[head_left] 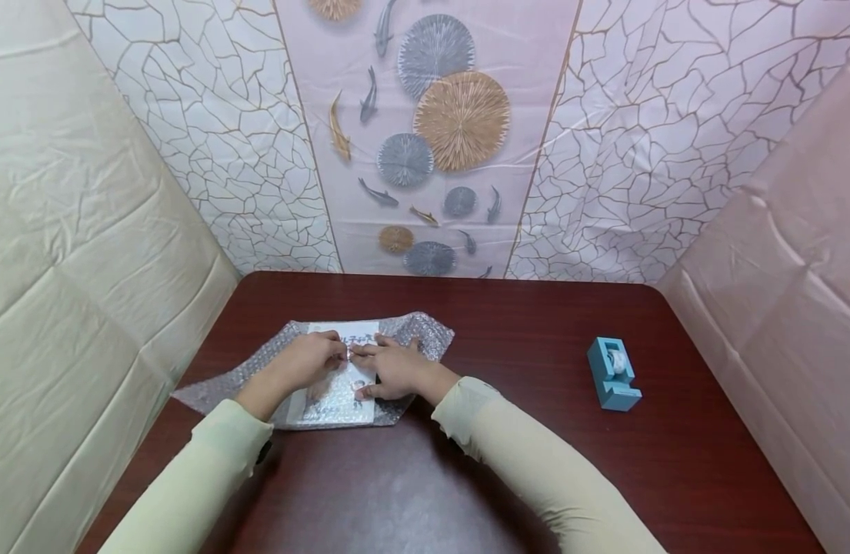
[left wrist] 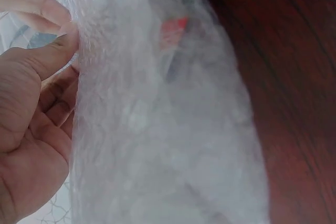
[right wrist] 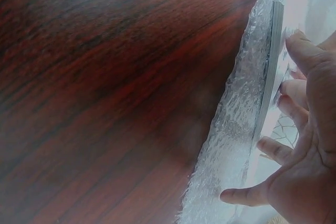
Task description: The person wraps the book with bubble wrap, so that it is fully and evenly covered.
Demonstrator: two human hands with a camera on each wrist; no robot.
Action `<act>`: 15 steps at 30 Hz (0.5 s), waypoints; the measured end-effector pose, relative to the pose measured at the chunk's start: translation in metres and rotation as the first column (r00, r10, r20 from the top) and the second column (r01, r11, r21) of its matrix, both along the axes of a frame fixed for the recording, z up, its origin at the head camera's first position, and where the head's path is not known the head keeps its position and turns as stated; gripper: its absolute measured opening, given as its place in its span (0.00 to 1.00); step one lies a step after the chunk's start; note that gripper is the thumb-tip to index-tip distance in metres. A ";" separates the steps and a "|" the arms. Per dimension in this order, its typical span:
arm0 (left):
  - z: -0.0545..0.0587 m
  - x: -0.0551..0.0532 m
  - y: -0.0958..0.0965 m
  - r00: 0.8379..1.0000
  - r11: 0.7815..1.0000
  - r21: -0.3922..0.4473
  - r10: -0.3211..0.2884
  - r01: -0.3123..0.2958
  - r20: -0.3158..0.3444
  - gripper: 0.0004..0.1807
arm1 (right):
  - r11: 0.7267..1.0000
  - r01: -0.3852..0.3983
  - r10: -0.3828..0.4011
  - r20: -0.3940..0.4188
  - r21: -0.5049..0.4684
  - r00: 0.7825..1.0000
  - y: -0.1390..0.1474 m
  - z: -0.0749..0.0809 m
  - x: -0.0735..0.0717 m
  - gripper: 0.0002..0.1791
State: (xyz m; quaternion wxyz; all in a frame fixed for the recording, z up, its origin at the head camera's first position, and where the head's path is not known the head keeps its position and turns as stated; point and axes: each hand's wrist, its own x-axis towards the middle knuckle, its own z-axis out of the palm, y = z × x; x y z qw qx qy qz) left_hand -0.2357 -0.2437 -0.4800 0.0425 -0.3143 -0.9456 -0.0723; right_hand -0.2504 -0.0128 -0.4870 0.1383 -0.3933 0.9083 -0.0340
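Observation:
A book with a white printed cover (head_left: 358, 409) lies on a sheet of bubble wrap (head_left: 231, 382), left of the table's middle. Part of the wrap is folded over the book's left side. My left hand (head_left: 305, 360) pinches the edge of this fold between thumb and fingers, plain in the left wrist view, where the wrap (left wrist: 136, 124) covers a small red patch. My right hand (head_left: 395, 371) rests on the book's right part with its fingers spread. In the right wrist view, the book's page edge (right wrist: 270, 72) shows beside the flat wrap (right wrist: 231, 124).
A blue tape dispenser (head_left: 614, 377) with a roll of clear tape stands on the right side of the dark red wooden table (head_left: 508, 338). Patterned sheeting (head_left: 605, 154) hangs behind the table, and pale quilted cloth (head_left: 85, 269) flanks it on both sides.

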 end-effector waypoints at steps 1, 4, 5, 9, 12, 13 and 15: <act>-0.001 -0.001 0.000 1.000 1.000 0.000 0.007 -0.007 0.002 0.02 | 1.000 0.000 0.000 -0.001 0.001 1.000 0.000 0.000 0.000 0.47; -0.002 -0.003 0.002 1.000 1.000 -0.005 0.030 -0.030 0.008 0.03 | 1.000 0.004 -0.004 -0.003 -0.003 1.000 0.000 0.000 0.000 0.47; -0.002 -0.003 0.002 0.999 0.999 -0.008 0.037 -0.037 0.008 0.03 | 1.000 0.005 -0.005 -0.007 -0.003 1.000 0.000 0.000 0.000 0.47; -0.002 -0.005 0.004 0.998 0.998 -0.010 0.070 -0.070 0.008 0.06 | 1.000 0.010 -0.010 -0.019 -0.008 1.000 0.001 -0.003 -0.001 0.47; -0.003 -0.006 0.004 0.996 0.996 -0.004 0.093 -0.093 0.014 0.08 | 1.000 0.004 -0.004 -0.023 -0.006 1.000 0.001 -0.005 -0.002 0.48; -0.003 -0.007 0.004 0.995 0.995 0.003 0.102 -0.102 0.020 0.09 | 1.000 -0.001 0.001 -0.027 -0.002 1.000 0.001 -0.006 -0.002 0.47; -0.003 -0.007 0.003 0.992 0.993 0.014 0.118 -0.118 0.039 0.10 | 1.000 -0.012 0.012 -0.035 0.008 0.999 0.001 -0.007 -0.002 0.46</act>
